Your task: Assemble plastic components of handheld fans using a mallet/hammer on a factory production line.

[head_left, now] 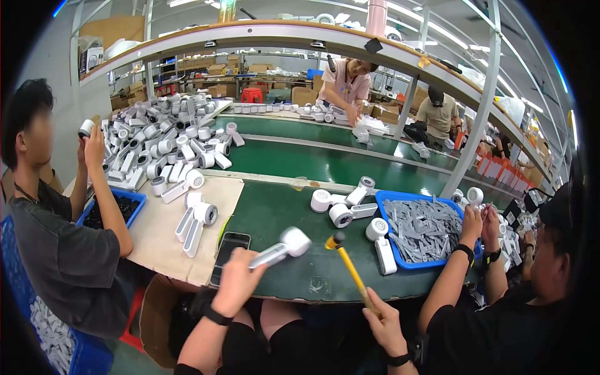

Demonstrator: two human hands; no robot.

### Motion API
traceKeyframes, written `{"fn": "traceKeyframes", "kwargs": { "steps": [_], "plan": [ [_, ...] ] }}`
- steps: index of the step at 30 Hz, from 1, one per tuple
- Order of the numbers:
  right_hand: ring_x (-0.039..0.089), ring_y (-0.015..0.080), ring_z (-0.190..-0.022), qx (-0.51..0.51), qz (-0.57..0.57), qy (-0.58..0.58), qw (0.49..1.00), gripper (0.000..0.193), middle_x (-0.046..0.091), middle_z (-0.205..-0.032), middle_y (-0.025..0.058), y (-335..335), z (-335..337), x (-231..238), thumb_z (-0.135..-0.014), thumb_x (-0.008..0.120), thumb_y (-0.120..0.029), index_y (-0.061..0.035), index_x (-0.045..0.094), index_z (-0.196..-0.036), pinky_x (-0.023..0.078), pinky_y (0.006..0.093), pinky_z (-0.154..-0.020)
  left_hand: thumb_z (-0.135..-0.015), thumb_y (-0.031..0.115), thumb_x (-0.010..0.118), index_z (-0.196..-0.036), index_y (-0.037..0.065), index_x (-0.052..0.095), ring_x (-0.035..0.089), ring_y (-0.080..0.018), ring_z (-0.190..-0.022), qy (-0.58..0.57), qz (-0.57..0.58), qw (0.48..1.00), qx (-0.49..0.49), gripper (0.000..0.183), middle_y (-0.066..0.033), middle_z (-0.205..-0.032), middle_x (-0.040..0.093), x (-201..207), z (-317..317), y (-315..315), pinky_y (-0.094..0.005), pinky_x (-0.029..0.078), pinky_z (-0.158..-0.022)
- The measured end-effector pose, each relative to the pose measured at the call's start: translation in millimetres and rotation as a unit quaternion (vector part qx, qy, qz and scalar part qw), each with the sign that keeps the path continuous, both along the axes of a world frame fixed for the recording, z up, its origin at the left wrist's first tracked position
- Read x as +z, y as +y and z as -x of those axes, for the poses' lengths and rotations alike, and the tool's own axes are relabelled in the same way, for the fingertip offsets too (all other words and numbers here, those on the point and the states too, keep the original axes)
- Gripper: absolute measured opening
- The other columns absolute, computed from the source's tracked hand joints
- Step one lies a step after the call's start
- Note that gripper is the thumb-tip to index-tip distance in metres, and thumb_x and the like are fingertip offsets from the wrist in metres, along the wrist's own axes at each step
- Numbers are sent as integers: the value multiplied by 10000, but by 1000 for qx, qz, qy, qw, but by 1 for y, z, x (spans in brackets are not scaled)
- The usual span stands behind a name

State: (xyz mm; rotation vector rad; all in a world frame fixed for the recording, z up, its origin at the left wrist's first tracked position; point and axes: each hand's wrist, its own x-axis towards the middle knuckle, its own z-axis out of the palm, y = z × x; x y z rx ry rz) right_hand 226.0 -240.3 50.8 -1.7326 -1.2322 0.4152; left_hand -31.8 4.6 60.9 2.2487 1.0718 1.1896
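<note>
My left hand (234, 280) is closed round the grey handle of a white handheld fan (294, 242), held above the bench and slightly blurred, its round head toward the right. In my right hand (385, 323) is a yellow-handled hammer (352, 270); its black and yellow head points up, to the right of the fan and apart from it. Beside and partly under my left hand lies a dark phone (235, 241) at the bench's front edge. Other white handheld fans (382, 245) lie on the green bench top (269, 209) beyond my right hand.
A blue tray (409, 265) of grey plastic strips stands right, a co-worker's hands (478, 225) at its edge. Left, fans (199, 226) lie on a beige board (147, 240) near another person. A large fan pile (169, 140) and green conveyor (294, 161) lie beyond; a shelf (269, 31) spans overhead.
</note>
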Motion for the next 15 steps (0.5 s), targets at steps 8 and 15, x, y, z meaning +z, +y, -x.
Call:
{"fn": "traceKeyframes", "kwargs": {
  "steps": [8, 15],
  "plan": [
    [609, 385, -780, -214, -20, -198, 956, 586, 609, -862, 202, -20, -48, 5, -909, 623, -30, -109, 486, -1473, 479, 455, -711, -769, 93, 780, -979, -61, 656, 637, -437, -920, 67, -62, 961, 262, 289, -248, -958, 645, -25, 111, 89, -464, 517, -827],
    [620, 396, -841, -266, 84, -220, 935, 546, 623, -879, 214, -28, -59, 10, -891, 636, -32, -91, 532, -1424, 481, 470, -752, -785, 179, 773, -1181, -16, 617, 641, -412, -951, 208, 47, 907, 362, 469, -258, -1120, 624, -48, 98, 113, -480, 512, -860]
  ]
}}
